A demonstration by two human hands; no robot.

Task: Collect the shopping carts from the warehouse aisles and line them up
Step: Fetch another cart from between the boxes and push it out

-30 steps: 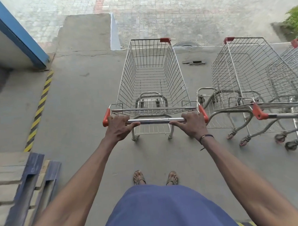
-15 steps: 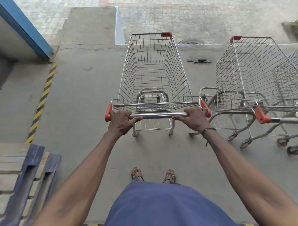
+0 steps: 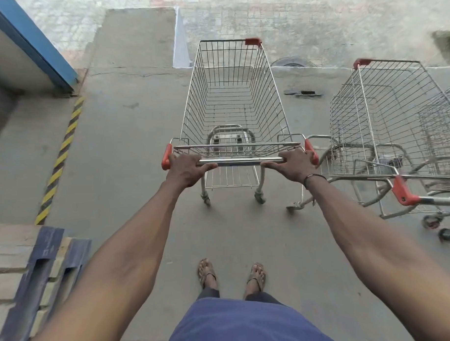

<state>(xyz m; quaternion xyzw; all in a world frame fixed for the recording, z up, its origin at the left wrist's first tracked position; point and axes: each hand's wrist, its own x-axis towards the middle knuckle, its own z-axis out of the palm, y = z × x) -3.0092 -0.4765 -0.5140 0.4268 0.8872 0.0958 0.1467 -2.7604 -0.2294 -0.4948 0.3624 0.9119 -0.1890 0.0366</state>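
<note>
Head view showed both hands curled over the steel handle bar (image 3: 240, 161) of an empty shopping cart (image 3: 231, 101): the left hand (image 3: 187, 169) gripped beside the left red end cap, the right hand (image 3: 294, 165) beside the right one, each grip closed firmly round the bar. The cart stood on the concrete floor (image 3: 131, 138), just left of a parked cart (image 3: 385, 129) with more behind it. To line it up well, the push probably needed to stay slow and even, steering the basket parallel to its neighbour and keeping the wheels clear of the neighbour's frame.
</note>
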